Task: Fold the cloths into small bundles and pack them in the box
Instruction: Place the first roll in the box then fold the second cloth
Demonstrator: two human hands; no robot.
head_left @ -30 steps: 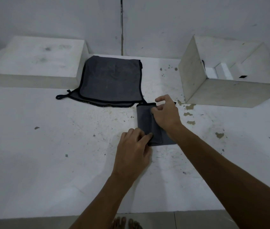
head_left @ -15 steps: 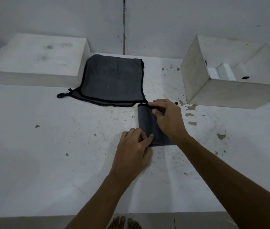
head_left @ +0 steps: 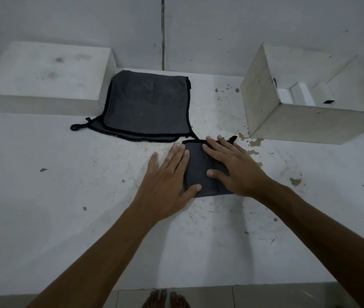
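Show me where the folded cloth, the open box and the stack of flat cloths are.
folded cloth (head_left: 199,172), head view, on the bare dark panel between the two hands.
open box (head_left: 259,96), head view, on its left outer wall.
stack of flat cloths (head_left: 147,103), head view, on the middle of the top cloth.

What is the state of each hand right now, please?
Left hand: open, fingers straight, flat at the left edge of the folded grey cloth.
Right hand: open, pressing flat on the same cloth.

Table (head_left: 65,218) (white, chipped): cloths (head_left: 147,107), box (head_left: 310,121)
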